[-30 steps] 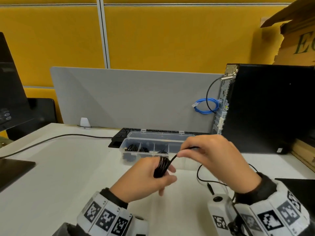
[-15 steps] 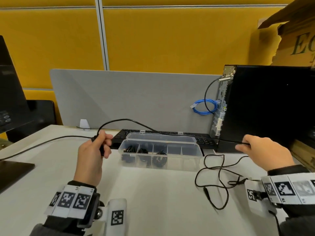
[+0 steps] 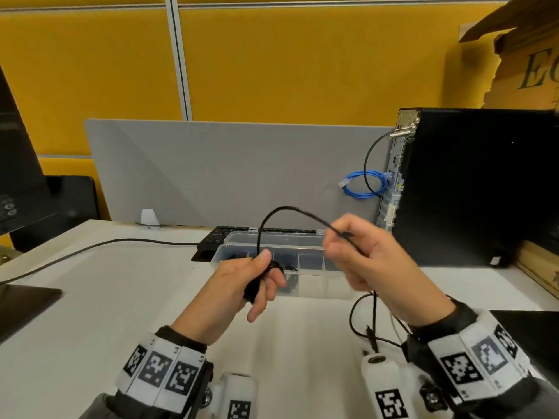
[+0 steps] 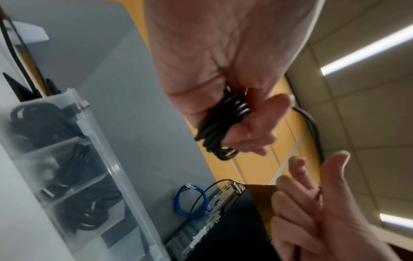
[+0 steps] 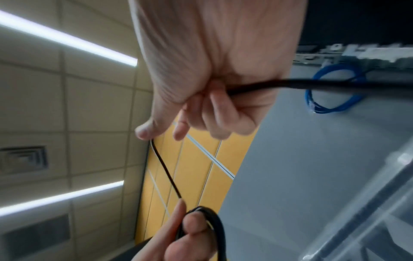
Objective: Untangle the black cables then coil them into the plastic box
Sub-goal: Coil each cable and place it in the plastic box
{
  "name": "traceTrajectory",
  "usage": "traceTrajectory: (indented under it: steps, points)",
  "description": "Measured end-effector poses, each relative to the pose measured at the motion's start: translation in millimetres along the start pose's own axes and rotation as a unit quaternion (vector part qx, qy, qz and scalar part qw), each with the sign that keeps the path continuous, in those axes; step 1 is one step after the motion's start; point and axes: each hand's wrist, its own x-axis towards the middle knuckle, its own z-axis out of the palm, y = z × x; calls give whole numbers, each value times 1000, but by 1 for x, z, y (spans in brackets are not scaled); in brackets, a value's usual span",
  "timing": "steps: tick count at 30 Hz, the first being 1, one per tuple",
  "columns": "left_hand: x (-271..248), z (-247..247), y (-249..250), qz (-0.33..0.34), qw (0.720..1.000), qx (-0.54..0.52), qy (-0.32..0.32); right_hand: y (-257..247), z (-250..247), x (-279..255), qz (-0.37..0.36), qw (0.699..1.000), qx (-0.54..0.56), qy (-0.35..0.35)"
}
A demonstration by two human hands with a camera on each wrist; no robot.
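Observation:
My left hand (image 3: 265, 278) holds a small coil of black cable (image 3: 257, 285) wound round its fingers, just in front of the plastic box (image 3: 314, 287). From the coil (image 4: 223, 123) the cable (image 3: 284, 208) arcs up and right to my right hand (image 3: 343, 241), which pinches it. The loose tail (image 3: 374, 316) hangs below that hand onto the white desk. In the right wrist view the cable (image 5: 312, 83) runs through my curled fingers. The box's (image 4: 107, 159) compartments hold other coiled black cables (image 4: 85, 215).
A black keyboard (image 3: 222, 234) lies behind the box, against a grey divider (image 3: 227, 170). A black computer tower (image 3: 472, 182) with a blue cable (image 3: 363, 190) stands at the right. A monitor (image 3: 18, 164) and its desk cable (image 3: 90, 248) are at the left.
Half a second ago my hands were spread wide with the cable stretched between them. They have come back together in front of the box, and the coil sits on my left fingers.

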Motion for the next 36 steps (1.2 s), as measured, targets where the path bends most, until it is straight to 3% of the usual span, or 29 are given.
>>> traceTrajectory:
  steps: [3, 5, 7, 10, 11, 13, 15, 17, 20, 22, 24, 27, 29, 31, 33, 36]
  points:
    - [-6, 1, 5, -12, 996, -69, -52, 11, -10, 4, 1, 991, 40, 124]
    - [-7, 2, 7, -22, 985, -158, -61, 26, -15, 9, 20, 987, -17, 161]
    - [-6, 3, 10, -4, 958, -285, -31, 38, -16, 11, 29, 977, -184, 102]
    - [0, -1, 10, 81, 914, -397, 25, 45, 1, 4, 23, 933, -343, -106]
    - [3, -3, 7, 93, 927, -358, 54, 44, 11, 2, 10, 923, -353, -155]
    - [7, -6, 0, 97, 976, -155, 121, 37, 28, -1, -19, 920, -337, -199]
    - [7, -5, -4, 83, 988, 58, 119, 32, 34, -1, -72, 927, -329, -163]
    - [4, -3, -10, 37, 976, 207, 52, 31, 27, 0, -122, 918, -370, -71]
    - [0, 0, -14, -4, 917, 395, -55, 30, 3, 2, -175, 875, -447, 63]
    - [-2, -3, -11, -6, 939, 328, -101, 30, -13, 4, -184, 848, -484, 114]
    - [-5, -4, -5, 8, 979, 141, -146, 33, -21, 4, -115, 843, -517, 98]
    - [-5, -3, 1, 95, 981, -120, -115, 42, -15, 0, 25, 827, -556, -74]
    - [2, -6, -3, 139, 966, -210, -53, 41, 3, -4, 56, 846, -497, -182]
    - [8, -9, -8, 150, 979, -133, 35, 35, 19, -7, 65, 865, -426, -258]
    - [8, -9, -10, 141, 984, 24, 103, 25, 26, -7, 34, 885, -378, -271]
    - [8, -8, -17, 85, 980, 172, 41, 17, 17, -3, -59, 914, -382, -125]
